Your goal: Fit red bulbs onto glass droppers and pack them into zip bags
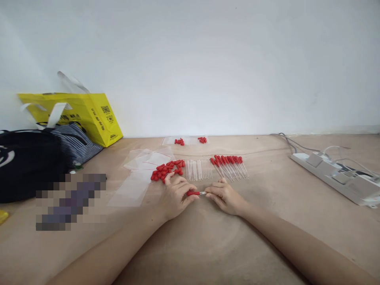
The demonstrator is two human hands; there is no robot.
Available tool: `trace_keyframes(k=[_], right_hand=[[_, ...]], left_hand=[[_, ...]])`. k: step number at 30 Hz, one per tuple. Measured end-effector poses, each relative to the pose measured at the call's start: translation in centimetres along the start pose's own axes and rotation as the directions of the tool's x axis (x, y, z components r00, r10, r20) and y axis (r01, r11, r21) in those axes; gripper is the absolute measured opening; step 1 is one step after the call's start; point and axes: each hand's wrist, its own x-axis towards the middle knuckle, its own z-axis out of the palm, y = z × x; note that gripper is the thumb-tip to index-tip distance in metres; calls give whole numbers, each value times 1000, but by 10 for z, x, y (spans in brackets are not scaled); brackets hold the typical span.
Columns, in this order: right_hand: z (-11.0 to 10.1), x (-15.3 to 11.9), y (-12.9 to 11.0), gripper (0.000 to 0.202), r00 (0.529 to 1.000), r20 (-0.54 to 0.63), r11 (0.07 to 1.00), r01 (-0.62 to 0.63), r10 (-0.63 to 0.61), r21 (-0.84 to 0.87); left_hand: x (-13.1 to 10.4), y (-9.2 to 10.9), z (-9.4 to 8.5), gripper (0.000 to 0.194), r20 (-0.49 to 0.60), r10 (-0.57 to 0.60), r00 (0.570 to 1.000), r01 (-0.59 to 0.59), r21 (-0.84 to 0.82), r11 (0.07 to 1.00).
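Nearest: my left hand [178,198] and right hand [224,196], facing each other just above or on the table [192,245]; which, can't tell. Between them, one red bulb [192,193] with a short stretch of clear tube [202,193] on its right side. Left fingers pinch the bulb; right fingers pinched together at the tube, rest of it hidden by them. Long axis runs crosswise to me, left to right, near level, bulb and tube roughly in one line. Bulb belongs to the left hand's side, tube to the right's; any push or pull along it would, I judge, run sideways, not away from me

Just beyond: loose red bulb pile [162,172] by my left fingers; bare clear tubes [198,170] side by side in the middle; bulb-topped tubes [227,160] beyond my right hand, bulbs at the far end. Farthest, near the wall [237,71]: small red pieces [179,141] on clear plastic
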Motion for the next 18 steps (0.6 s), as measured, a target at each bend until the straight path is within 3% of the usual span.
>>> trace_keyframes(k=[7,18], right_hand=[[-4,-7,3,21,998,-25,997,-55,54,-50],[3,-7,-4,21,996,-78,997,-58,54,-53]], left_hand=[[1,-6,-2,10,67,-46,997,49,-43,998],[-4,4,4,10,-6,23,1000,-23,-75,997]])
